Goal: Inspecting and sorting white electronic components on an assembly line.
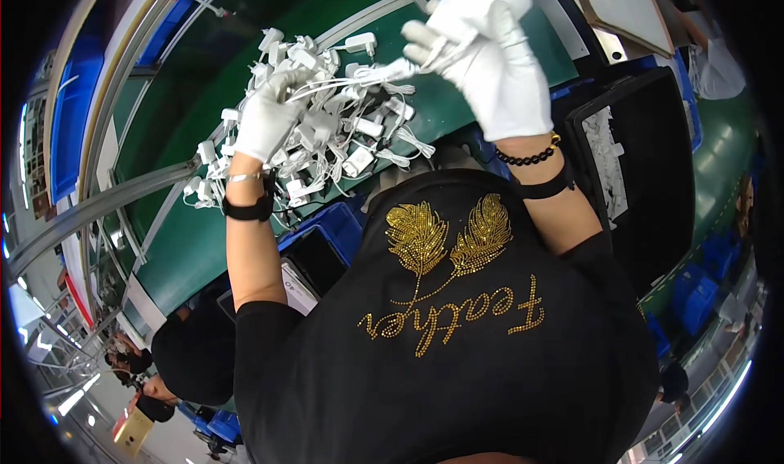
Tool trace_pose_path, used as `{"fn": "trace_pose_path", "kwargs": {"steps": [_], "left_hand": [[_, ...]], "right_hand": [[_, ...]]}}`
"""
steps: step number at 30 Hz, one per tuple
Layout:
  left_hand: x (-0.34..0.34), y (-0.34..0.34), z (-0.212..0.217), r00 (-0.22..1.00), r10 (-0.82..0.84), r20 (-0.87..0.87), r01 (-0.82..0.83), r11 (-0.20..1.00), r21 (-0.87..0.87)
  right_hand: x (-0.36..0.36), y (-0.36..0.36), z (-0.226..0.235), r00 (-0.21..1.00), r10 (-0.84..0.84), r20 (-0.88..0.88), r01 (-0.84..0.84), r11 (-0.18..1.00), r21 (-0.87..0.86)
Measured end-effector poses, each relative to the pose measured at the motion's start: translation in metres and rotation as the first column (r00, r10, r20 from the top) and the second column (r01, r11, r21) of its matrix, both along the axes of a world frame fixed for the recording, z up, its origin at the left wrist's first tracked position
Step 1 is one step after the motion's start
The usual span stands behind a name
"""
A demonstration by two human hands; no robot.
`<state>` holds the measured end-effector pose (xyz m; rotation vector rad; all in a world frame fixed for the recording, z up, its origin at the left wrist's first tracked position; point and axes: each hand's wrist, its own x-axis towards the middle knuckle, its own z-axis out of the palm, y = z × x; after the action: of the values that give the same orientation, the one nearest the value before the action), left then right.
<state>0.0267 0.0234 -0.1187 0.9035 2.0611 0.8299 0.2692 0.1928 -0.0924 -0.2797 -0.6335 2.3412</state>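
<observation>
White power adapters (314, 133) with bundled cords lie in a large heap on the green table. My left hand (269, 117), in a white glove, is at the left side of this heap. Its fingers are curled on a white cable (327, 83) that stretches to the right. My right hand (498, 84), also gloved in white, is raised above the table at the upper right and has a bunch of the white cable between its fingers. Directly beyond it is a rounded white object (482, 11), blurred; I cannot tell whether the hand touches it.
A black bin (637, 170) with white pieces inside stands on the right. Metal rails (163, 174) run along the table's left and far sides. Below the near edge is a blue crate (339, 223). Another person (192, 354) is at the lower left.
</observation>
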Motion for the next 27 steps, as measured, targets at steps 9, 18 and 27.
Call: {"fn": "trace_pose_path", "kwargs": {"steps": [9,18,27], "left_hand": [[-0.013,-0.001,-0.056,0.982,0.02,-0.187,-0.042,0.992,-0.117],[-0.023,0.005,-0.027,0.943,0.333,0.022,-0.296,0.803,0.517],[0.027,-0.007,-0.037,0.987,-0.071,-0.145,0.105,0.965,0.242]], "right_hand": [[-0.01,0.009,-0.015,0.988,-0.152,-0.008,0.152,0.982,0.115],[-0.028,-0.004,-0.011,0.976,-0.211,0.046,0.2,0.964,0.176],[-0.011,0.014,0.043,0.944,0.097,-0.315,-0.124,0.99,-0.067]]}}
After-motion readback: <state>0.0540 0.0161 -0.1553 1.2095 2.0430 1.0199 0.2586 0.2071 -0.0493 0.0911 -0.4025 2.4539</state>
